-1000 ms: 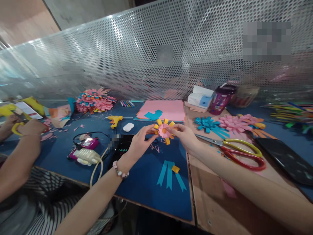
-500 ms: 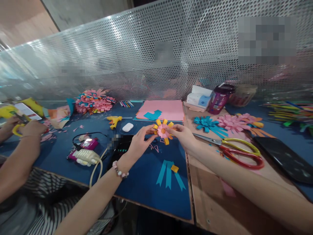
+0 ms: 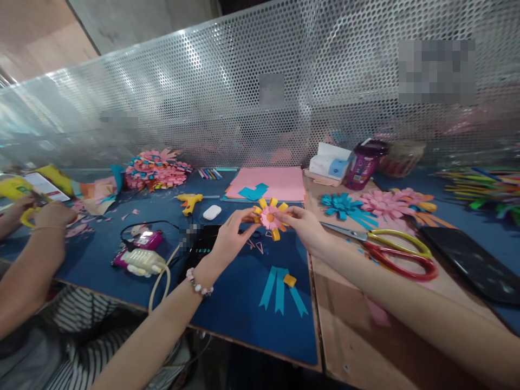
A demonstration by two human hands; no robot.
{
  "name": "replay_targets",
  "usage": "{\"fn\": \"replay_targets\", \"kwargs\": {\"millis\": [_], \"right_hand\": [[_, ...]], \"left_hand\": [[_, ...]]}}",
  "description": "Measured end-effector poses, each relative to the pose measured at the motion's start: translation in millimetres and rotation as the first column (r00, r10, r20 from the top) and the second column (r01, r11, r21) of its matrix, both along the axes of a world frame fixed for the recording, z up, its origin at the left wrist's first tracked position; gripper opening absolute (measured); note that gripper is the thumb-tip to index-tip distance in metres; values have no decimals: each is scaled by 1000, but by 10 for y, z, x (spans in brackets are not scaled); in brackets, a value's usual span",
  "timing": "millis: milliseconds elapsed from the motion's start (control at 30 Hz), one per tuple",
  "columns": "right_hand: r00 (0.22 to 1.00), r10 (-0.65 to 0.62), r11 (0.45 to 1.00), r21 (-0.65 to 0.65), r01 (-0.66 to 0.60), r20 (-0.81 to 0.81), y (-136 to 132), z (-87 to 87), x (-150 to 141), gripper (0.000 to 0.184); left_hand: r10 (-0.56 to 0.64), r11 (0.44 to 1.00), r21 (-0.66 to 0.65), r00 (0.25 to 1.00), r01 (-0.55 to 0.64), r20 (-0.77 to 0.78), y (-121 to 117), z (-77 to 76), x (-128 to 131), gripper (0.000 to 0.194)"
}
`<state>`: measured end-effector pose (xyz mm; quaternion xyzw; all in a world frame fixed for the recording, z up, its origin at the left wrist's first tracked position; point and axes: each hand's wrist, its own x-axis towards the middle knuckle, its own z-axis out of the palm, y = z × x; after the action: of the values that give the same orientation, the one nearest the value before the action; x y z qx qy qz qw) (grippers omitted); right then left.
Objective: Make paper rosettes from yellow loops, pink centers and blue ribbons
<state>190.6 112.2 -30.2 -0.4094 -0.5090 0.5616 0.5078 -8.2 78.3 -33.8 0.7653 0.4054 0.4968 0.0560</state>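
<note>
Between my two hands, above the blue table, is a paper flower [image 3: 268, 219] with a pink middle, an orange centre and yellow looped petals. My left hand [image 3: 235, 230] pinches its left edge between thumb and fingers. On the opposite side my right hand [image 3: 305, 227] grips the petals, its thumb near the pink part. Below the flower lie blue paper ribbon strips [image 3: 279, 290] with notched ends, and a small yellow paper piece [image 3: 290, 280] rests on them. Small pink paper triangles [image 3: 259, 247] are scattered just under my hands.
Scissors [image 3: 390, 249] and a dark phone [image 3: 471, 262] lie to the right, near finished paper flowers [image 3: 384, 205]. Pink paper sheets [image 3: 272, 179] and a yellow glue gun [image 3: 189, 203] are behind my hands. A co-worker's hand [image 3: 52, 214] holds yellow-handled scissors at left. Perforated metal [image 3: 227, 97] closes the back.
The flower stays between my hands and has hardly moved. My view has shifted very slightly, and the co-worker's arm at left has moved a little.
</note>
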Motion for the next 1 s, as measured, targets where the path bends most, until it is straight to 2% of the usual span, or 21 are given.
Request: {"fn": "replay_targets", "kwargs": {"millis": [1000], "right_hand": [[1000, 2, 1000, 20, -2, -6, 8, 1, 2, 40]], "left_hand": [[14, 999, -34, 999, -13, 40, -27, 17, 5, 35]]}}
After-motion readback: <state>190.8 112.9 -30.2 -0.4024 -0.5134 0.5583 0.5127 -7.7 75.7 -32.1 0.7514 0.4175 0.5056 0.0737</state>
